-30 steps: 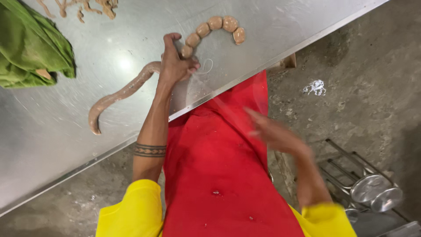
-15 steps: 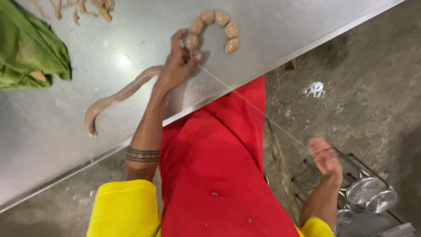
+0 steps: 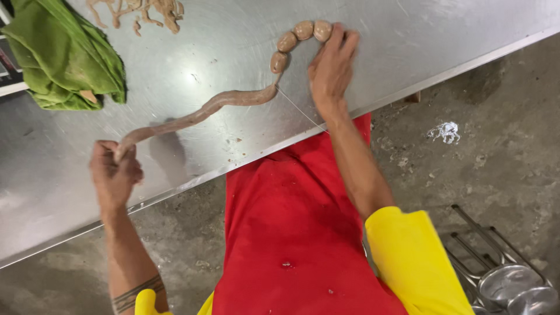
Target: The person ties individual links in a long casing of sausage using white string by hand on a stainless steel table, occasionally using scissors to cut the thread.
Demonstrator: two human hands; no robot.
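Observation:
A long pinkish sausage casing (image 3: pixel 221 104) lies across the steel table (image 3: pixel 408 35). Its far end is tied into several round links (image 3: pixel 294 36) that curve in an arc. My left hand (image 3: pixel 115 173) is closed around the near, loose end of the casing at the table's front. My right hand (image 3: pixel 332 64) rests on the table against the last link of the arc, fingers curled by it. A thin white string (image 3: pixel 297 109) runs from the tied links toward the table's front edge.
A crumpled green cloth (image 3: pixel 64 55) lies at the table's back left. A pile of pale casing scraps (image 3: pixel 143 10) sits at the back. Below are a rough concrete floor (image 3: pixel 478 151), a white scrap (image 3: pixel 446 131) and metal cups on a wire rack (image 3: pixel 507 283).
My left hand left the links and slid down to the casing's loose end. My right hand came up from beside my body onto the table by the links.

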